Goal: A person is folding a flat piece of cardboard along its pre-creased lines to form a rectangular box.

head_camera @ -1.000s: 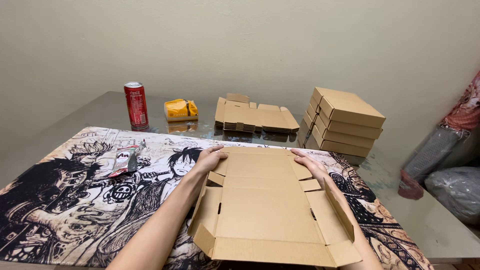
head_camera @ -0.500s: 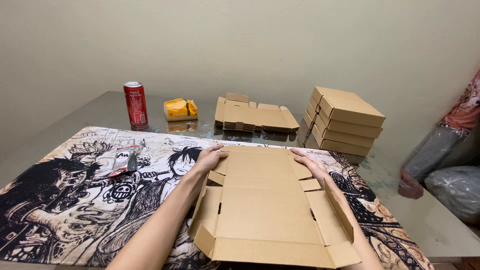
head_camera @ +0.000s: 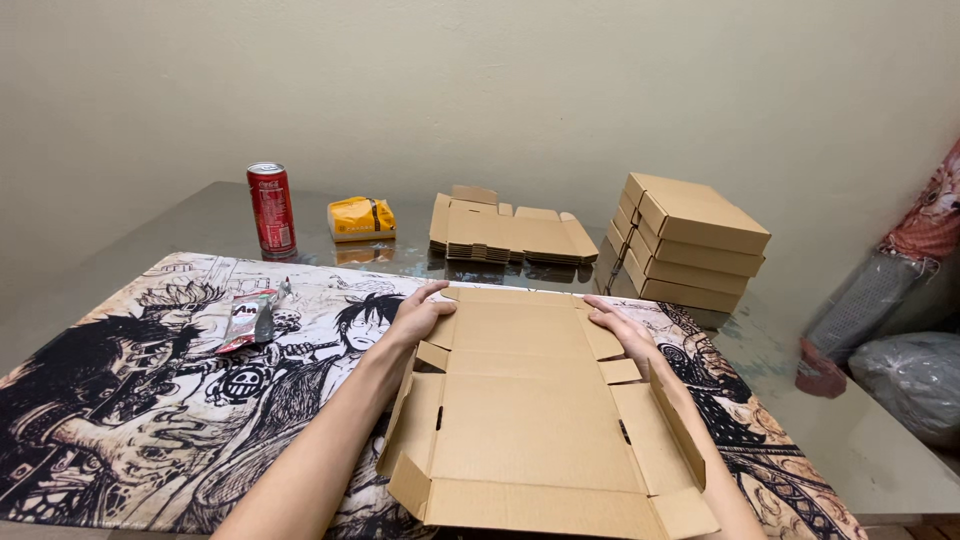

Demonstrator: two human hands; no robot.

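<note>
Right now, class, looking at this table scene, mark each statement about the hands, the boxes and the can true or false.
1. Both hands, left hand and right hand, rest on the flat cardboard box. True.
2. The red can lies on its side. False: it stands upright.
3. The stack of folded boxes stands right of the unfolded blanks. True.
4. The yellow packet sits on the printed mat. False: it lies on the bare table beyond it.
</note>
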